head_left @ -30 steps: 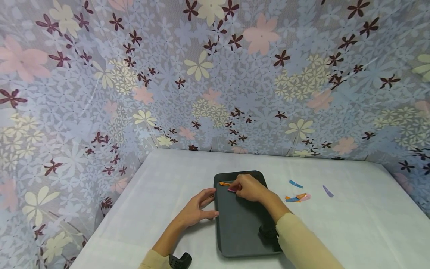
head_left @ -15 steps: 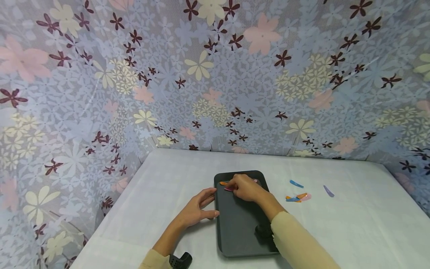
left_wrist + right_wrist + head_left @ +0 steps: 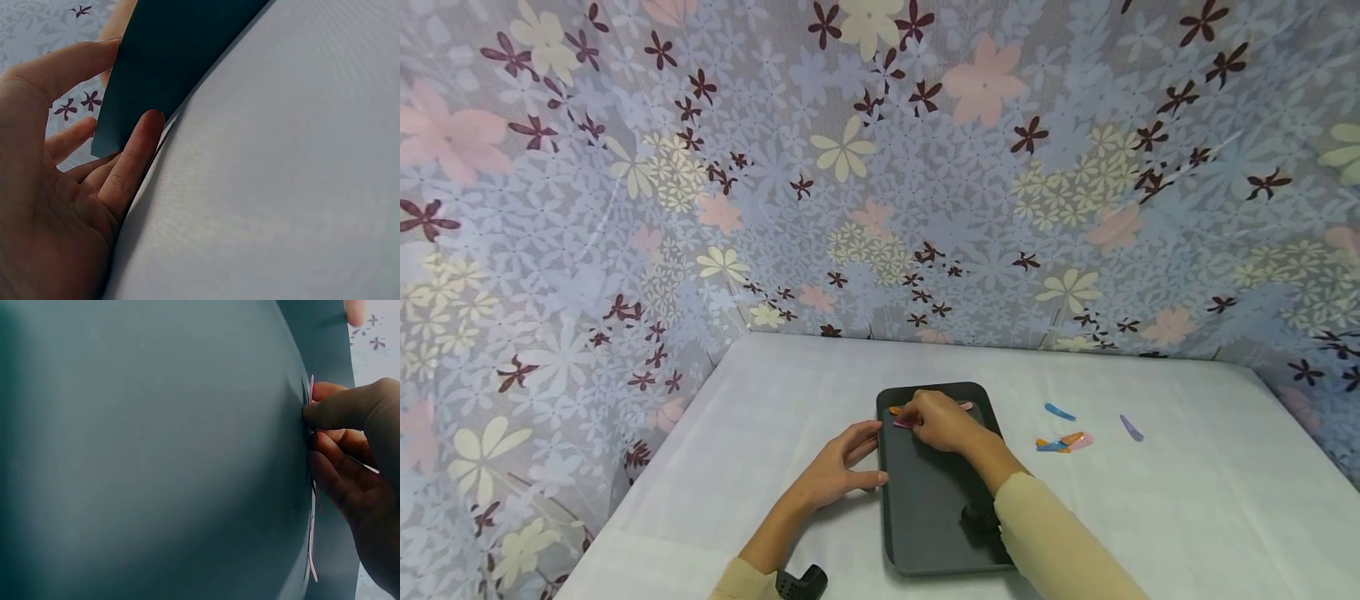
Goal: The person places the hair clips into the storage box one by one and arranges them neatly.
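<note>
A dark grey rectangular tray (image 3: 925, 521) lies on the white-covered table. My right hand (image 3: 943, 423) is over its far end, thumb and fingertips pinching a pink hair clip (image 3: 901, 424) low against the bottom. Close by, an orange hair clip (image 3: 894, 411) shows at the far left of the tray, partly behind the hand. A light pink clip (image 3: 966, 406) lies at the far right inside. Against the tray's left side rests my left hand (image 3: 841, 468), thumb and fingertips touching the wall, fingers spread; the left wrist view shows this hand (image 3: 75, 187) at the wall too.
Right of the tray is a small pile of blue, orange and pink hair clips (image 3: 1063, 442). A blue clip (image 3: 1060, 412) lies behind it, and a purple clip (image 3: 1131, 427) farther right. Floral fabric (image 3: 880, 208) rises behind the table.
My right hand has slid a little left along the tray's far end with the pink clip, uncovering the light pink clip at right. The left hand has stayed in place.
</note>
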Demonstrator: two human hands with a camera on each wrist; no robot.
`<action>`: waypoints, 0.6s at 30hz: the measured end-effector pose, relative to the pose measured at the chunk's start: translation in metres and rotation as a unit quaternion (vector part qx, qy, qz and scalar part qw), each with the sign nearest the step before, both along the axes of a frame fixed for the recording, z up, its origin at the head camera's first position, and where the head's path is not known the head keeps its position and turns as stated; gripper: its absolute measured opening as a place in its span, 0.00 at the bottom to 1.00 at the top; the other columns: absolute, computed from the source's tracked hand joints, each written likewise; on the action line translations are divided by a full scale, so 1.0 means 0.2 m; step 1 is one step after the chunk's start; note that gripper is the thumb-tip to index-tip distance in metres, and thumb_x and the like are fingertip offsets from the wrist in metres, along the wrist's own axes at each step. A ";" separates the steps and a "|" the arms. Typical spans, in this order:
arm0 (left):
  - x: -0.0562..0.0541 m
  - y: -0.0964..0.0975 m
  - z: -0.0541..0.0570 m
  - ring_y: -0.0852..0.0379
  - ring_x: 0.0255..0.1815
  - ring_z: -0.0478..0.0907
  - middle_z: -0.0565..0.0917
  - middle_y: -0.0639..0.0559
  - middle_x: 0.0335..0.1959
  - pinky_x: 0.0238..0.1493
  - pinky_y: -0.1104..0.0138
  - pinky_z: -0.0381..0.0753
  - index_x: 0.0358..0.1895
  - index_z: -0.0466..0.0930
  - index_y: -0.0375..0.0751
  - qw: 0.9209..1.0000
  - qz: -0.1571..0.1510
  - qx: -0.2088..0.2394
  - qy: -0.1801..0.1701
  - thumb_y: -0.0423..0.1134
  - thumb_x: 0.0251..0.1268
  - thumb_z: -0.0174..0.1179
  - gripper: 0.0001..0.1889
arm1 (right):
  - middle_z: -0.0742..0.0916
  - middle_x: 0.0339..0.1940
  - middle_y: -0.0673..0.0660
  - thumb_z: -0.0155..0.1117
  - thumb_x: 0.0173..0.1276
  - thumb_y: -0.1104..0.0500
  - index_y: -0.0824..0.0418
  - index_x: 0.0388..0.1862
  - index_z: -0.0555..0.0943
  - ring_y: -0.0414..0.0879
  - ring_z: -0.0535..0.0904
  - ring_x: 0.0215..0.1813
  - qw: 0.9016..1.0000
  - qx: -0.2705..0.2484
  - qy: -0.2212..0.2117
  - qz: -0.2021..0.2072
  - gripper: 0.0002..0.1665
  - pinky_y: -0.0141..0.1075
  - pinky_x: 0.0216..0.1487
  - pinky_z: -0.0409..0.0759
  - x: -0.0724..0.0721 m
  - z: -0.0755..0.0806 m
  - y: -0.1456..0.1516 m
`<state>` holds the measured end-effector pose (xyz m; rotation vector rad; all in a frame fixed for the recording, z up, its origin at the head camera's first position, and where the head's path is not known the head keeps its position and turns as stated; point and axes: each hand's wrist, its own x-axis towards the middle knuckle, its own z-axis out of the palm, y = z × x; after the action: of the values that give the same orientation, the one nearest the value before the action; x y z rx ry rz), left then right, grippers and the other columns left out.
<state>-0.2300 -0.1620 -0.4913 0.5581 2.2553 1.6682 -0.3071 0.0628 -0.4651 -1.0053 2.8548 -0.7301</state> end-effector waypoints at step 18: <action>0.01 0.01 0.02 0.51 0.73 0.61 0.59 0.48 0.74 0.60 0.60 0.75 0.72 0.55 0.49 1.000 -0.001 0.007 0.001 0.43 0.56 0.68 0.42 | 0.84 0.34 0.50 0.62 0.61 0.67 0.54 0.40 0.88 0.40 0.77 0.35 0.999 -0.016 0.025 0.016 0.13 0.35 0.39 0.77 0.00 0.00 -0.02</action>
<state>-0.2275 -0.1604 -0.4883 0.5656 2.2454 1.6837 -0.3071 0.0584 -0.4656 -1.0859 2.8713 -0.7603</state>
